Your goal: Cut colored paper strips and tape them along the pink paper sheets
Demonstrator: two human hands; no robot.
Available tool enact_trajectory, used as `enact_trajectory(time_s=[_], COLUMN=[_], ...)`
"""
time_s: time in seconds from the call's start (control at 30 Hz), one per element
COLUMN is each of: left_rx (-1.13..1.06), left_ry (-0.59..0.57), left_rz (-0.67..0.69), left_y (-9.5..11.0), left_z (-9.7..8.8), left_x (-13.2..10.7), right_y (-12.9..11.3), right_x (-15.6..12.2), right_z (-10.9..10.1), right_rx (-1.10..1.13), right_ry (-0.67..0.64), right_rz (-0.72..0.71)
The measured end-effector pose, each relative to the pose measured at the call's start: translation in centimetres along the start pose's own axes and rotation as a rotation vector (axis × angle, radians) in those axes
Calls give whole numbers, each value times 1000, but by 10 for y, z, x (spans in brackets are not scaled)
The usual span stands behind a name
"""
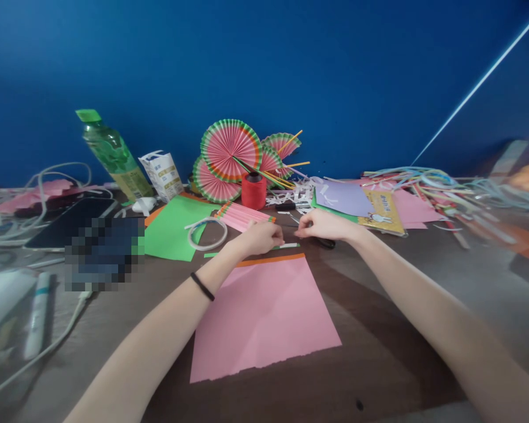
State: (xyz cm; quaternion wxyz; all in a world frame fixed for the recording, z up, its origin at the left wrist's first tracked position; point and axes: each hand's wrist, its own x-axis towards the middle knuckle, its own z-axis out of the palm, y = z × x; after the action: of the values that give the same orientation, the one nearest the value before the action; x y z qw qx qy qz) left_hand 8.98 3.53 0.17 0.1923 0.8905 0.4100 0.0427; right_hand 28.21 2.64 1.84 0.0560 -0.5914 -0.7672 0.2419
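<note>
2 hands (262, 238) (321, 226) at strip (291, 245), long axis L-R

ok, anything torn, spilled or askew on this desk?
Pink sheet: its near edge is ragged, as if torn rather than cut. White scraps lie strewn behind the red spool. The bottle leans, though that may be the lens. The strip at the left hand and right hand looks fine.

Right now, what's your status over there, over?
Left hand pinching thin green strip above pink sheet. Right hand at strip's other end, grip unclear. Red thread spool, pleated paper just beyond.
</note>
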Motion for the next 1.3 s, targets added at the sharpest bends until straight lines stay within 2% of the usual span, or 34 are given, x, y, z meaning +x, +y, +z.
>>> enact_trajectory(time_s=[0.9,1.13,1.3], left_rx=[31,42,64], left_ry=[10,8,11], left_rz=[4,-2,16], left_y=[5,6,6], left_z=[0,-1,0], left_x=[-2,-4,-4], right_y=[-3,-11,-11], right_x=[-2,-4,-3], right_z=[1,5,9], right_rx=[-11,-58,-62], right_ry=[-19,-24,-25], right_rz=[2,72,53])
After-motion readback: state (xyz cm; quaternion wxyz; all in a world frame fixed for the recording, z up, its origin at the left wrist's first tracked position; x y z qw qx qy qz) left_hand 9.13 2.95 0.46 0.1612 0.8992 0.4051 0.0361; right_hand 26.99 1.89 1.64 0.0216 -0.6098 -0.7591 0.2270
